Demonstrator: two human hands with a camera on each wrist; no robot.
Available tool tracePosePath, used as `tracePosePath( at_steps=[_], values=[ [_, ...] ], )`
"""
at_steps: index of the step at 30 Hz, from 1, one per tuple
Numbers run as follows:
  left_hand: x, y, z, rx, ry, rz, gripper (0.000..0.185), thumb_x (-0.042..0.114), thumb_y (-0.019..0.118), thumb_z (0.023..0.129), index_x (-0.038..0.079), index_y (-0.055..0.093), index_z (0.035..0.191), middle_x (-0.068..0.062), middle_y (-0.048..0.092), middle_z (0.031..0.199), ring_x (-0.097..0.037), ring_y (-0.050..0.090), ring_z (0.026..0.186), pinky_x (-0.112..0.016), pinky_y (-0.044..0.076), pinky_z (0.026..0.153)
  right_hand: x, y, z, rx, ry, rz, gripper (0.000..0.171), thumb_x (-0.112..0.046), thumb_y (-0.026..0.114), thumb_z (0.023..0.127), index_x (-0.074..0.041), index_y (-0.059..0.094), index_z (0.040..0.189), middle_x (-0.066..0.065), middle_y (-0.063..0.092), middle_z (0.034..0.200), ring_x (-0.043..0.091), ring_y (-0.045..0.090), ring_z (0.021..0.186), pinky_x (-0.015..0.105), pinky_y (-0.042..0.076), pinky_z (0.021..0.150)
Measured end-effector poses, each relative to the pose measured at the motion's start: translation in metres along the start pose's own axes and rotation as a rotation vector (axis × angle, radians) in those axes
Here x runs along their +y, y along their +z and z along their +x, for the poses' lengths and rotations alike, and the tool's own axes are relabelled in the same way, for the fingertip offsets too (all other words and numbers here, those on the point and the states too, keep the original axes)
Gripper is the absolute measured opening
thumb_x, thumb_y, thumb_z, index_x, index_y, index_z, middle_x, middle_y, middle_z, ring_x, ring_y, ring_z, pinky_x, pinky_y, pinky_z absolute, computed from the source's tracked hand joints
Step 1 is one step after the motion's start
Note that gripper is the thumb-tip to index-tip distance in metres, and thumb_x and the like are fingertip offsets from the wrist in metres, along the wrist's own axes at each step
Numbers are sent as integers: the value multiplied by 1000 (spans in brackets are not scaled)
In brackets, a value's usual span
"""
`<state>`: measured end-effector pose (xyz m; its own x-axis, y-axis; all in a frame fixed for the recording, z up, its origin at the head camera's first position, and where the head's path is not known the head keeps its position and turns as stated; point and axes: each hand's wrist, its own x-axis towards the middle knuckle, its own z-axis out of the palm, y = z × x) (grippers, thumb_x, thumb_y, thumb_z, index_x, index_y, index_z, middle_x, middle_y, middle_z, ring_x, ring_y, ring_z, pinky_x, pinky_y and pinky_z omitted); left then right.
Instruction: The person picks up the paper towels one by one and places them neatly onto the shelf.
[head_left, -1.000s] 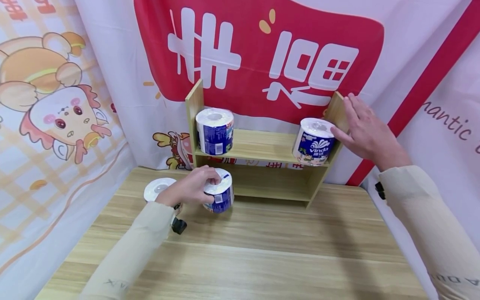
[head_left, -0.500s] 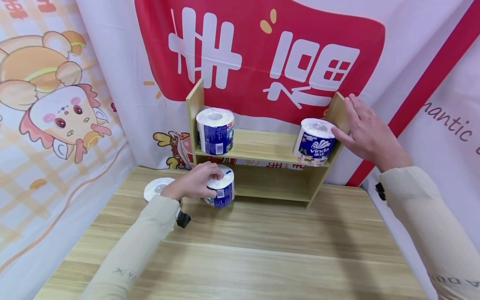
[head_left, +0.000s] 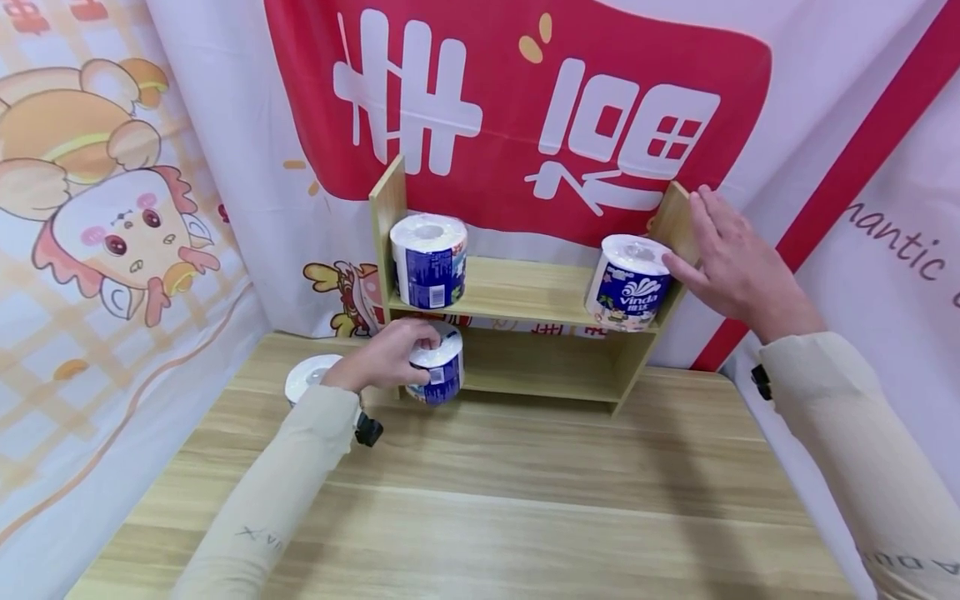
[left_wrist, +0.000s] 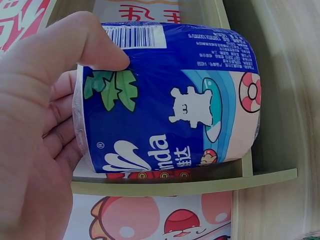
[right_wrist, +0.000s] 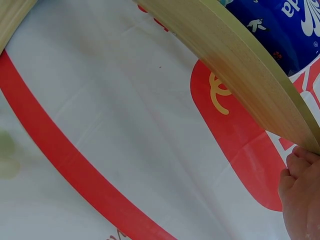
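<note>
Since 1 s ago my left hand (head_left: 382,360) has carried its gripped roll (head_left: 437,373) from the table to the shelf's (head_left: 525,379) lower-left corner. Right hand (head_left: 738,267), fingers spread, braces the shelf's right edge. Next: slide it in, release.

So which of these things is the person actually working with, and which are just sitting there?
In use:
- left hand gripping a blue-wrapped paper roll at the lower shelf
- right hand resting on the side of the wooden shelf rack

Just sitting there:
- roll on upper shelf, left
- roll on upper shelf, right
- roll on the table
- printed backdrop
</note>
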<state>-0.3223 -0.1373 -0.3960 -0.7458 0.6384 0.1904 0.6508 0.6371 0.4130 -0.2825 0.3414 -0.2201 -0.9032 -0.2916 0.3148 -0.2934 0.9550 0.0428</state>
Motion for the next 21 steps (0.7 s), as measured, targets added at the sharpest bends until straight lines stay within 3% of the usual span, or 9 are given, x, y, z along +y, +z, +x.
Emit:
tracePosePath(
  at_steps=[9,21],
  values=[
    [1,-3,9,-38,-28,1,37,11,84,78,6,72,112,-9,75,110,-20,67,97,-40,60,86,-1,1,0,-3,7,13,98,-56,51,102,-11,-2,171,19,1,179,48,11,163,79,33,115],
    [3,-2,17,-45,-88,-19,39,9,83,81,3,72,118,-13,75,117,-25,70,103,-43,61,93,0,1,0,0,7,15,98,-57,51,102,-11,-2,171,19,1,179,48,11,163,79,33,115]
  ],
)
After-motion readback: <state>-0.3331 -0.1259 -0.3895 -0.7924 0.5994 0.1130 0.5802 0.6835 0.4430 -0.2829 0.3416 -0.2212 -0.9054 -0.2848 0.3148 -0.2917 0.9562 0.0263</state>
